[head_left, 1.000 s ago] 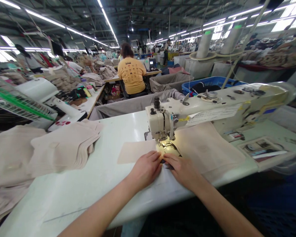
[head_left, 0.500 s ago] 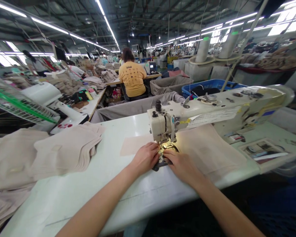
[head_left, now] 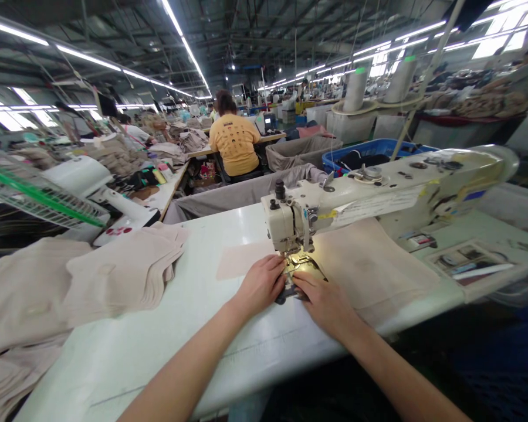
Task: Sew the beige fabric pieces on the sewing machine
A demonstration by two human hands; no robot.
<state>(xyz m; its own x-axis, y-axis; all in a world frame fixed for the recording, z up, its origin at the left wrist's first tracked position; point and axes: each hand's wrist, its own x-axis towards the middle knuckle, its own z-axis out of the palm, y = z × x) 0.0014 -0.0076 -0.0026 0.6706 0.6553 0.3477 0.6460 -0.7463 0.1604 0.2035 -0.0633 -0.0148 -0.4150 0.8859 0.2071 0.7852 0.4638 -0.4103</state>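
A cream sewing machine (head_left: 286,225) stands on the pale green table, its lamp lighting the needle area yellow. At the left of the presser foot is my left hand (head_left: 264,282), fingers curled together and tips down by the needle. My right hand (head_left: 323,300) lies opposite, thumb and fingers drawn together at the near edge of the shiny metal plate (head_left: 307,268). Whatever is between the fingers is too small or hidden to name. One beige fabric piece (head_left: 235,262) lies flat behind my left hand. A larger beige panel (head_left: 361,258) spreads under the machine arm, right of my right hand.
Stacked beige fabric pieces (head_left: 118,272) cover the table's left side, near a white fan (head_left: 79,176) with a green-trimmed guard. Beyond the table are a grey cloth bin (head_left: 242,190), a blue basket (head_left: 387,147) and a seated person (head_left: 234,140). A parts tray (head_left: 470,264) sits at right.
My right hand has shifted slightly right and toward me, showing more of the metal plate. My left hand stays by the presser foot. The whole view has shifted a little.
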